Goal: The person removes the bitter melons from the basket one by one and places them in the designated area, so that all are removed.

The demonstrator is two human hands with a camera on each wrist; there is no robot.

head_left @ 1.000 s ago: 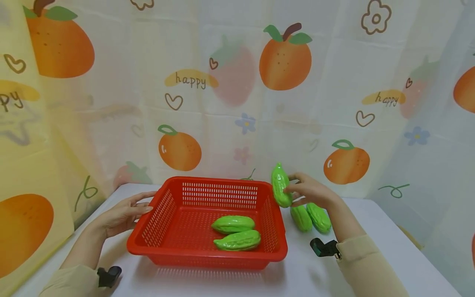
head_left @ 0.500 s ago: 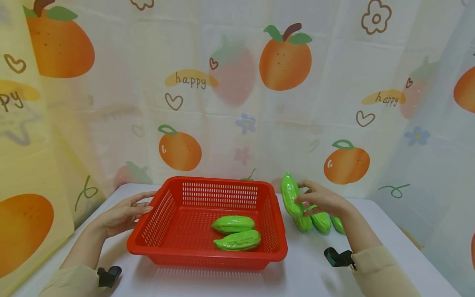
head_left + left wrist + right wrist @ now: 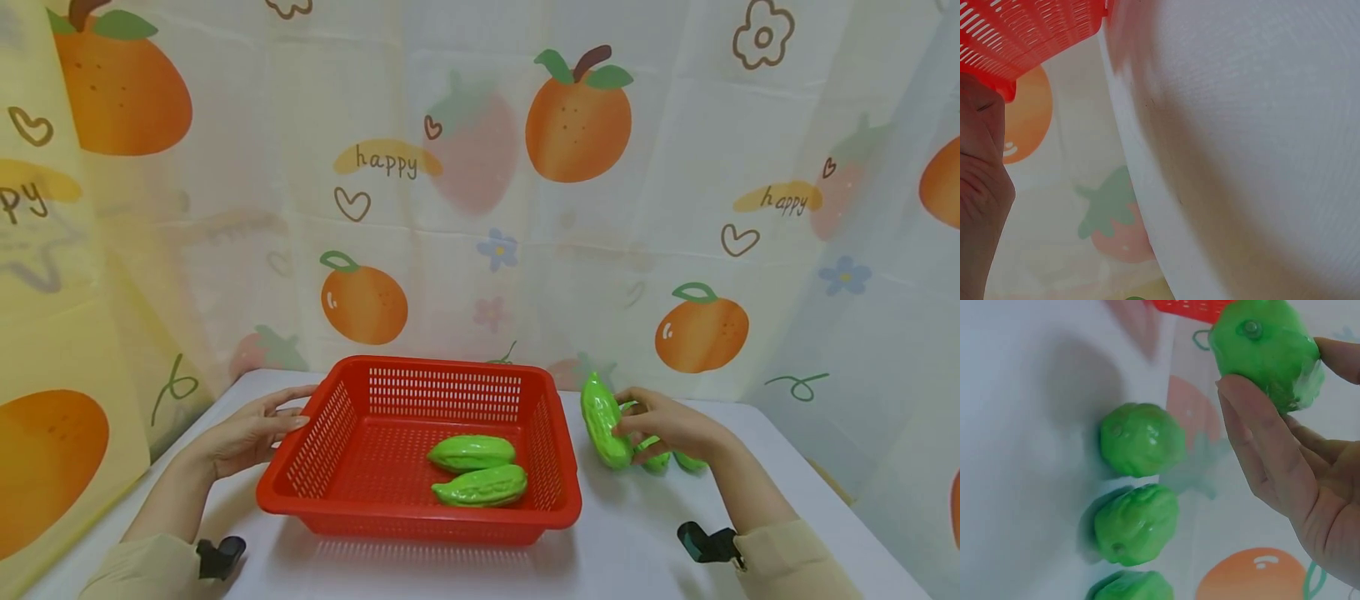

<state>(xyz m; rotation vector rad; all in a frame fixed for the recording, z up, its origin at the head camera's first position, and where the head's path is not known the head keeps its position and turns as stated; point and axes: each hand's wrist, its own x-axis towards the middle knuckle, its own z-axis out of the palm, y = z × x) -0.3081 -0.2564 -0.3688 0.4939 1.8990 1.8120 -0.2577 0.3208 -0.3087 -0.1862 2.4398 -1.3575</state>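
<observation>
My right hand [image 3: 670, 427] pinches a glossy bright green bitter melon [image 3: 604, 423] between thumb and fingers, pointed tip up. In the right wrist view this bitter melon [image 3: 1266, 353] is held above the table, stem end facing the camera. Three more bitter melons [image 3: 1141, 439] lie in a row on the table there; the hand partly covers them in the head view. On the left, my left hand [image 3: 247, 433] grips the rim of a red plastic basket [image 3: 416, 515]. Two bitter melons [image 3: 480, 486] lie side by side in its right half.
A white table [image 3: 630, 558] carries everything. Behind it hangs a curtain [image 3: 450, 275] printed with oranges and strawberries, close to the far table edge. Black wrist mounts [image 3: 708, 543] sit at both sleeves.
My right hand has moved right and lower with the bitter melon, away from the basket's right rim toward the row on the table. My left hand and the basket have stayed put.
</observation>
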